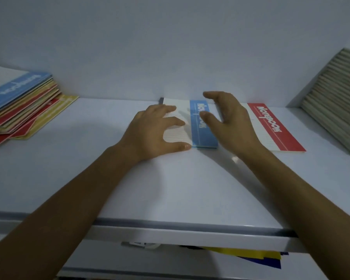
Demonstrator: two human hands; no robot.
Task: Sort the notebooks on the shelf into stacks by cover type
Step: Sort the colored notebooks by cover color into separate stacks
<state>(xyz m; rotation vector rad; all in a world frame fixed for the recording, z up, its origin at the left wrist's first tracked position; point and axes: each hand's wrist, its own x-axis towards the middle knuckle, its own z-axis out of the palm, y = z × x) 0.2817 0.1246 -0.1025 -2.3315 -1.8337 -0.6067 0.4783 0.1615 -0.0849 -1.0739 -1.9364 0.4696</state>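
Facing a shelf [89,168] with a mixed stack [18,110] at its left end, a red notebook [275,126] by its back edge, a blue notebook [204,136] beside. Pressing the latter with the left hand [150,134], fingers spread; holding the right hand [232,120] above, fingers apart, empty.

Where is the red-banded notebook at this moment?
Head view: the red-banded notebook lies flat on the shelf, right of centre, between the blue-banded notebook and the leaning grey stack.
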